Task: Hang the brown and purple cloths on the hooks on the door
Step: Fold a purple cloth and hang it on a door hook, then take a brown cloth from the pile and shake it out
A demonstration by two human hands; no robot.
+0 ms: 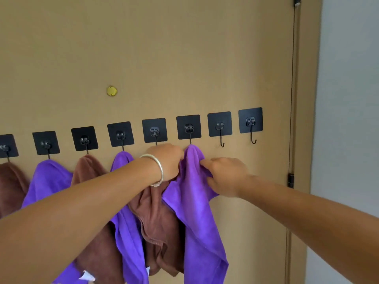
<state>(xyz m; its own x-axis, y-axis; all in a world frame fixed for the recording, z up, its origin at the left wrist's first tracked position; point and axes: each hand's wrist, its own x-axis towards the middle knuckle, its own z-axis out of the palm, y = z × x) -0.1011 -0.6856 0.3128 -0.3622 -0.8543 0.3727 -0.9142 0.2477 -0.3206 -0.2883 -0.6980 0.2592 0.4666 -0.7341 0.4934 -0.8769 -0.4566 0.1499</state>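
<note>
Now both hands' grip on purple cloth (196, 201), left hand (168, 160), right hand (225, 177), hanging from hook (188, 128)

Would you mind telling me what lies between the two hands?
In the head view, the top of a purple cloth, hanging from a hook, lies between the left hand and right hand.

Tan door (164, 48), row of black adhesive hooks (219, 124), brown cloths (160, 222) and purple cloths (196, 212) hanging from them

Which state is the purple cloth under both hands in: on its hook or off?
On, it seems: the purple cloth peaks right under the sixth hook and drapes down. The hook tip is hidden, so whether it is fully seated cannot be told.
</note>
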